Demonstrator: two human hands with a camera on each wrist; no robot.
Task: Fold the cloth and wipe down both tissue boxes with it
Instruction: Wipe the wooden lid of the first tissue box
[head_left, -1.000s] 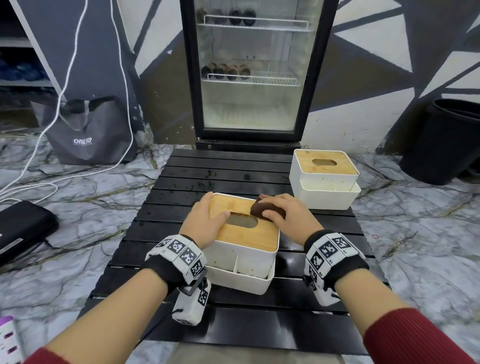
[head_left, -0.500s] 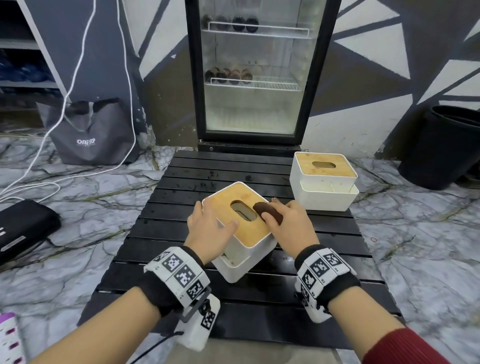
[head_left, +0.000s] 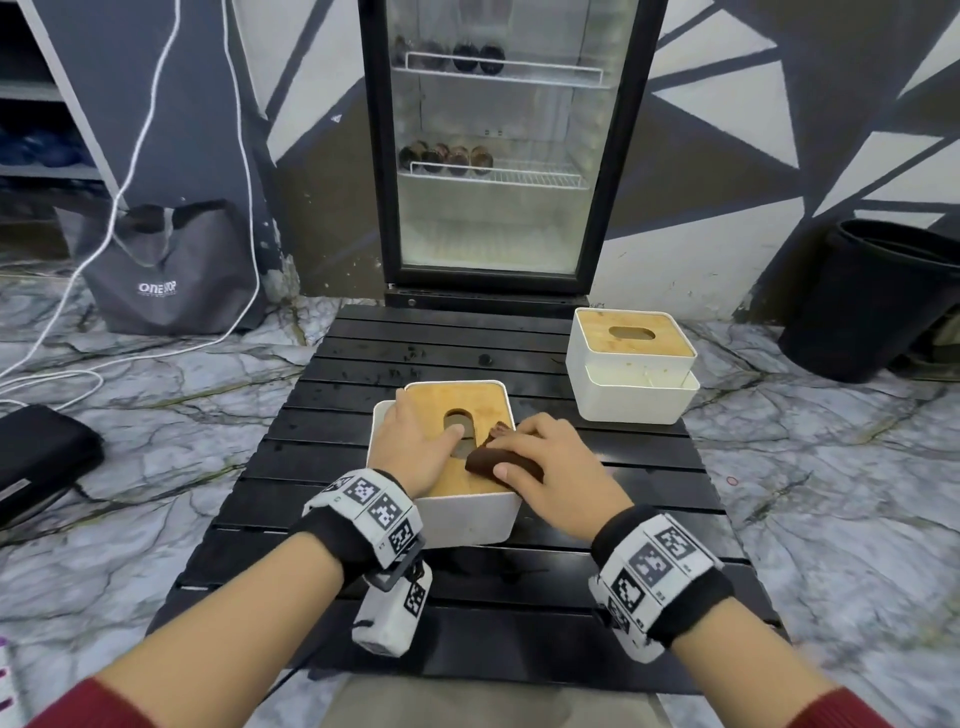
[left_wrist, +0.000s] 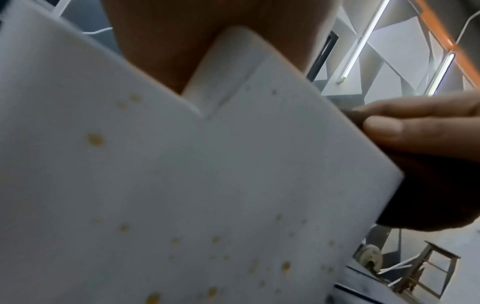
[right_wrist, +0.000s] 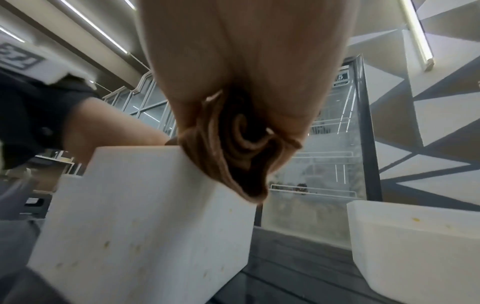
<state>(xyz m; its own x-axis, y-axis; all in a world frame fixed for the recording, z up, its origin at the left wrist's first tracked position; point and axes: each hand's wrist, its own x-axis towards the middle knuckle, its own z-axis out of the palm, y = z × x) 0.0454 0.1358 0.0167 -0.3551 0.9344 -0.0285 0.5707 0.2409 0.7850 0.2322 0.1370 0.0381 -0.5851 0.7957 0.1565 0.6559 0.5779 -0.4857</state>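
Note:
The near tissue box (head_left: 467, 519), white with a bamboo lid, stands mid-table with a plain short wall toward me. My left hand (head_left: 415, 441) lies on the lid, fingers hooked over the left edge and thumb at the slot. My right hand (head_left: 540, 457) grips the folded brown cloth (head_left: 493, 460) and presses it on the lid's right edge. In the right wrist view the cloth (right_wrist: 241, 148) bunches under my palm against the box's (right_wrist: 145, 216) top corner. Yellowish specks dot the box wall (left_wrist: 182, 185). The second tissue box (head_left: 631, 374) stands untouched at the far right.
The black slatted table (head_left: 467, 597) sits low on a marble floor. A glass-door fridge (head_left: 498, 156) stands just behind it. A black bin (head_left: 878, 301) is at the right, with a grey bag (head_left: 166, 270), white cables and a black case (head_left: 36, 457) at the left.
My left hand has turned the near box about a quarter turn and it now sits square. My right hand slid the cloth from the lid's far edge to its right near edge.

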